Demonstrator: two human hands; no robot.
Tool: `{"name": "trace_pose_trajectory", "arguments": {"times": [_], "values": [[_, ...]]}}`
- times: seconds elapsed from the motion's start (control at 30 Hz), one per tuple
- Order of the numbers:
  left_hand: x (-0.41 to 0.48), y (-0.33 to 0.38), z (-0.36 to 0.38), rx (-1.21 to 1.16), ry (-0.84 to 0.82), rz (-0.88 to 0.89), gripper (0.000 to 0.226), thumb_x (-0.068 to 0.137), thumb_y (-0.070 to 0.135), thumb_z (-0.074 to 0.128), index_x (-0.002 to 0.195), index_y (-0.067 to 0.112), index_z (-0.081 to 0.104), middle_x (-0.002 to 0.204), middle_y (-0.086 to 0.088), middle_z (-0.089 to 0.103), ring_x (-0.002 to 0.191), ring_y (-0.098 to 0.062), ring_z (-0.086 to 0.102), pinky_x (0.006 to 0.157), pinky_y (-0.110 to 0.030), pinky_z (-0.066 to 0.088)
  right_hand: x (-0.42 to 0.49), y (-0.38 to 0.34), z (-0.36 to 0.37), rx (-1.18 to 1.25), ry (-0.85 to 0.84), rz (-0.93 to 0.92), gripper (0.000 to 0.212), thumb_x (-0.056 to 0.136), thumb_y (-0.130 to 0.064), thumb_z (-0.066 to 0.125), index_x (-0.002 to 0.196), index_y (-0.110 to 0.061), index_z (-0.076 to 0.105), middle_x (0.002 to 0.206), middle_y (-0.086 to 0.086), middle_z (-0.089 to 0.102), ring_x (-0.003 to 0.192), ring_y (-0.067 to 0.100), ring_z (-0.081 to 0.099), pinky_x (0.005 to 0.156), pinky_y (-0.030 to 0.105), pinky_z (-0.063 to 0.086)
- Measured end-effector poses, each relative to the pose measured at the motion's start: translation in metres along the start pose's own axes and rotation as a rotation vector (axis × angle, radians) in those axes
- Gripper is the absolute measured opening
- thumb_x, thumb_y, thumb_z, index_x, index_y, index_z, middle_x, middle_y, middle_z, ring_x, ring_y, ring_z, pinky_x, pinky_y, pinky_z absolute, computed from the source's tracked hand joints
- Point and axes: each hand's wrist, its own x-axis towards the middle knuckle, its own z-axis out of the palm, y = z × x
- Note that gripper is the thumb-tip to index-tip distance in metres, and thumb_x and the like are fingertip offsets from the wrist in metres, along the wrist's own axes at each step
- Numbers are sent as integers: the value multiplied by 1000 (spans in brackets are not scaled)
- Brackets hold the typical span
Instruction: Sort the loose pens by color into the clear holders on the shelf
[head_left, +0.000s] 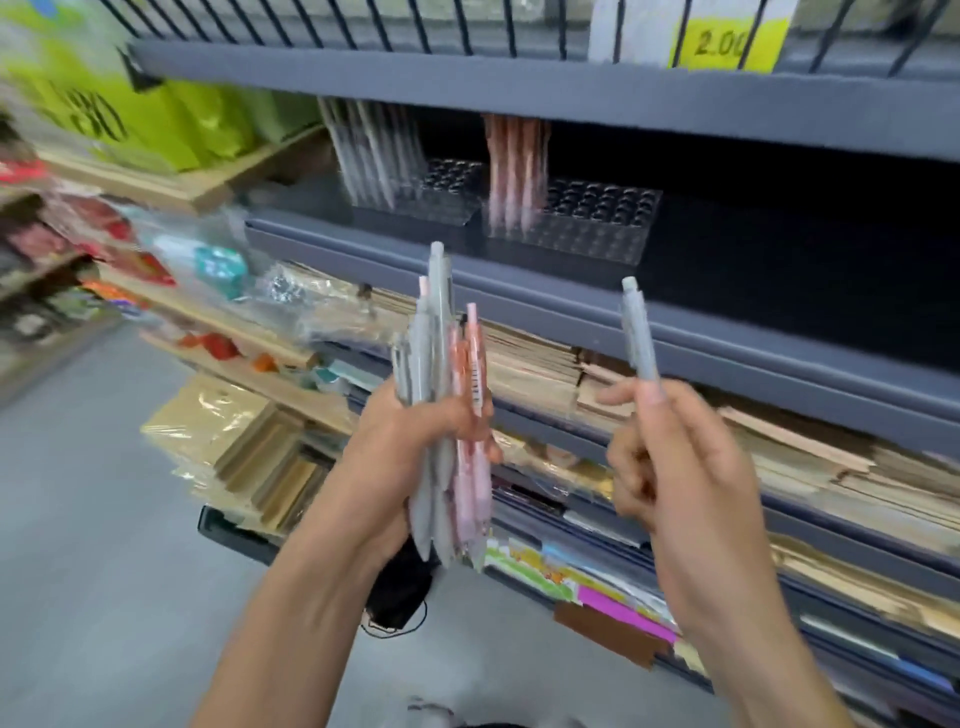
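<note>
My left hand (410, 441) grips an upright bundle of pens (447, 374), grey ones on the left and pink ones on the right. A single grey pen (639, 332) stands upright, pinched low down by my right hand (680, 457). Two clear holders stand on the dark shelf above. The left holder (441, 200) has several grey pens (369, 150) at its left end. The right holder (592, 223) has several pink pens (514, 166) at its left end. Both hands are below and in front of that shelf.
The grey shelf edge (571, 306) runs just behind the pens. Lower shelves hold stacked paper and envelopes (779, 462). Green bags (145, 124) and packaged goods fill the left. A yellow price tag (727, 41) sits on the top shelf rail. Grey floor (78, 519) lies lower left.
</note>
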Motion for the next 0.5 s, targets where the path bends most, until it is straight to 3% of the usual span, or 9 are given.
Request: {"name": "trace_pose_trajectory", "arguments": {"times": [0.1, 0.27, 0.4, 0.5], "values": [[4, 13, -51, -20, 3, -15, 24, 59, -2, 61, 72, 15, 72, 68, -9, 62, 56, -22, 64, 50, -30, 54, 6, 1, 53, 55, 33, 6, 35, 94, -52, 42, 92, -28, 67, 56, -7, 34, 48, 11, 29, 40, 20, 27], [16, 35, -118, -57, 23, -42, 26, 59, 0, 62, 85, 3, 62, 67, -10, 61, 55, -22, 65, 47, -29, 52, 18, 2, 124, 139, 51, 50, 23, 100, -40, 45, 89, -28, 62, 58, -7, 33, 47, 11, 25, 39, 19, 26], [35, 49, -153, -132, 2, -86, 32, 61, 1, 65, 93, 4, 59, 71, -8, 62, 57, -21, 65, 47, -30, 53, 32, 1, 162, 87, 22, 55, 19, 93, -33, 45, 90, -28, 63, 65, 0, 48, 50, 12, 36, 42, 20, 32], [53, 54, -170, -133, -8, -101, 34, 62, 3, 66, 96, 3, 60, 72, -9, 62, 58, -21, 65, 50, -30, 54, 49, 4, 181, -19, 24, 31, 20, 98, -30, 45, 93, -31, 65, 80, -3, 65, 62, 13, 51, 52, 22, 46]]}}
